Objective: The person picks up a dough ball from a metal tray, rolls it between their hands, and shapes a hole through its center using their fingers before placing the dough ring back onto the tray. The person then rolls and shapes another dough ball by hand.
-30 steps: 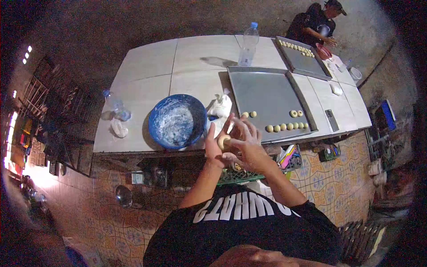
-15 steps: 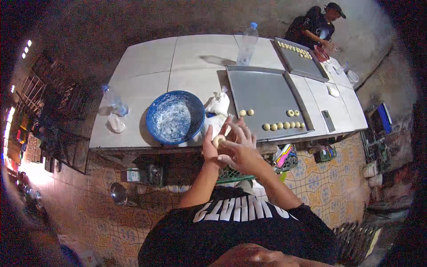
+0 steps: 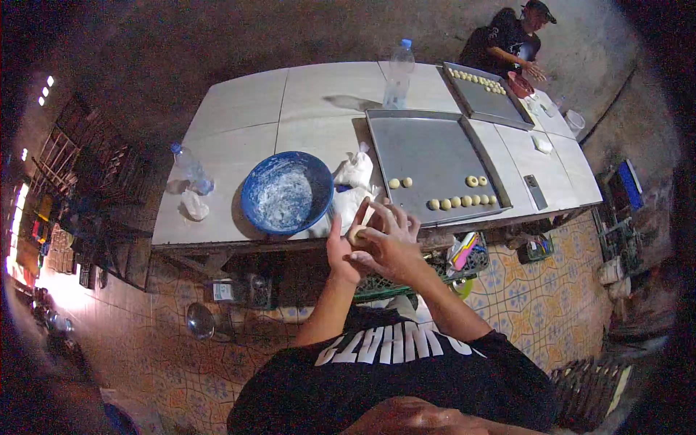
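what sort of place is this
Probably a small bakery or simple baking workshop: pale, dough-like balls sit on a large metal tray, a blue bowl holds what looks like flour, and a second tray of similar balls stands farther along the tiled table.

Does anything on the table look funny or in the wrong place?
Nothing looks broken. Slightly odd: two round, pale-yellow dough balls sit toward the left of the nearer grey metal tray, a gap separating them from its others.
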Tool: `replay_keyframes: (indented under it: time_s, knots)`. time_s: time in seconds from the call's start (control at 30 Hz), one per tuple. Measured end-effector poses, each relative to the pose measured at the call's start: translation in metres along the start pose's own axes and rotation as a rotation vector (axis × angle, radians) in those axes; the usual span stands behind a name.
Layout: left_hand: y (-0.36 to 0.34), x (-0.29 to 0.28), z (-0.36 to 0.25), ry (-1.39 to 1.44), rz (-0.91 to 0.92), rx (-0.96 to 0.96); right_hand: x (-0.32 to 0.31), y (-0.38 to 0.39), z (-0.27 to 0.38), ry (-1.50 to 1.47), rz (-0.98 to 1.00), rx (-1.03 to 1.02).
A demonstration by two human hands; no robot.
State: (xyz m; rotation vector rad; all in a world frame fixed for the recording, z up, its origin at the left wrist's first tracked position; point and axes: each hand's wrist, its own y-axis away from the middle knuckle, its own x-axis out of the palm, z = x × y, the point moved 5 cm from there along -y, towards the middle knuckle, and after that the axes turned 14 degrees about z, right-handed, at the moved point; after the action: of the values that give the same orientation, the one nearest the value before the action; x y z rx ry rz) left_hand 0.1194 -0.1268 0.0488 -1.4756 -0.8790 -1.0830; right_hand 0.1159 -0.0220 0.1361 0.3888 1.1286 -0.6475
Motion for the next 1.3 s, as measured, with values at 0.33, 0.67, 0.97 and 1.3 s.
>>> replay_keyframes:
  time_s: [0.33, 0.67, 0.97, 1.3]
  knots:
    - [-0.002, 0.015, -0.007, -0.055, -0.027, 0.063, 0.009, -0.004, 0.006, 0.016, 0.098, -0.096]
    - [0.011, 0.015, -0.004, 0.153, 0.134, 0.004, 0.018, 0.008, 0.005, -0.081, 0.028, -0.017]
    - [0.002, 0.009, -0.007, -0.001, 0.054, 0.028, 0.018, 0.001, -0.007, -0.059, 0.039, 0.021]
    - [-0.005, -0.016, 0.001, 0.021, -0.018, 0.029, 0.017, 0.003, -0.008, -0.059, 0.04, 0.048]
